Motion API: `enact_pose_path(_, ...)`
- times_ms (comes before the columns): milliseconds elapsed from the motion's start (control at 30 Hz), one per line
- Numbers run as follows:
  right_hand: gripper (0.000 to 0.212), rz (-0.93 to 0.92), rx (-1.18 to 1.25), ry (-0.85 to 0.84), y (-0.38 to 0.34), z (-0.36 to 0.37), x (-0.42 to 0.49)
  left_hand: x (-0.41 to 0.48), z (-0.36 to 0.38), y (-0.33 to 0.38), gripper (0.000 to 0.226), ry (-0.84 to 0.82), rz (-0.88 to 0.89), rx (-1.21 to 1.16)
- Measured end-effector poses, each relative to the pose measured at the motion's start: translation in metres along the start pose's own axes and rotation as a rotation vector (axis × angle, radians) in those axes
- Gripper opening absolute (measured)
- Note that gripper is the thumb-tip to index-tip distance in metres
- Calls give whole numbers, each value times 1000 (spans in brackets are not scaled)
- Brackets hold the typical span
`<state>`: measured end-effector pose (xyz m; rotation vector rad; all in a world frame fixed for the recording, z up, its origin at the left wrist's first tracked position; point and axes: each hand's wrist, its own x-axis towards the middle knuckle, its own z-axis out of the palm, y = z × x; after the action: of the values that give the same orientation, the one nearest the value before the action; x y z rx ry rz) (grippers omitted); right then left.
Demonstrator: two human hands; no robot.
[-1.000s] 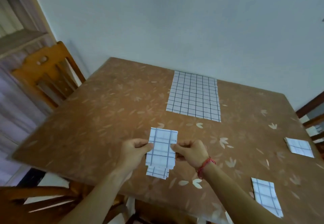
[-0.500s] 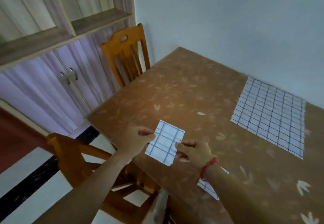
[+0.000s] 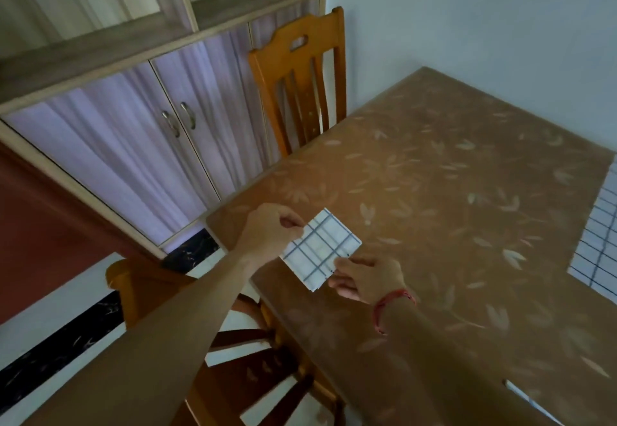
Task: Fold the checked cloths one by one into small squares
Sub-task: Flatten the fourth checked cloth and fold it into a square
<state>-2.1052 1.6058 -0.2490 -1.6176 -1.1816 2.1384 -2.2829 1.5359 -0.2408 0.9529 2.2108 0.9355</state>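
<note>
Both hands, left hand (image 3: 267, 230) and right hand (image 3: 365, 277), pinch opposite edges of the folded cloth (image 3: 320, 248) above the table (image 3: 434, 192) corner, which I judge light and limp (grip corners, since folds may slip open).
</note>
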Motion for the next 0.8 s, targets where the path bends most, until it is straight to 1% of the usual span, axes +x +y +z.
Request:
enact_pose_path(133, 21, 51, 24, -34, -2, 11, 31, 27, 4, -15, 6, 2, 24, 66)
enact_pose_path(233, 27, 83, 22, -55, -1, 17, 49, 42, 9, -25, 6, 14, 27, 86)
enact_pose_path(400, 31, 90, 38, -32, 0, 20, 70, 56, 20, -37, 8, 37, 22, 105)
enact_pose_path(500, 26, 104, 38, -30, 0, 22, 78, 63, 24, -42, 8, 54, 29, 129)
enact_pose_path(633, 12, 94, 27, -16, 0, 27, 82, 68, 23, -45, 8, 82, 50, 157)
enact_pose_path(800, 12, 83, -2, 3, 0, 31, 88, 70, 23, -51, 10, 96, 58, 152)
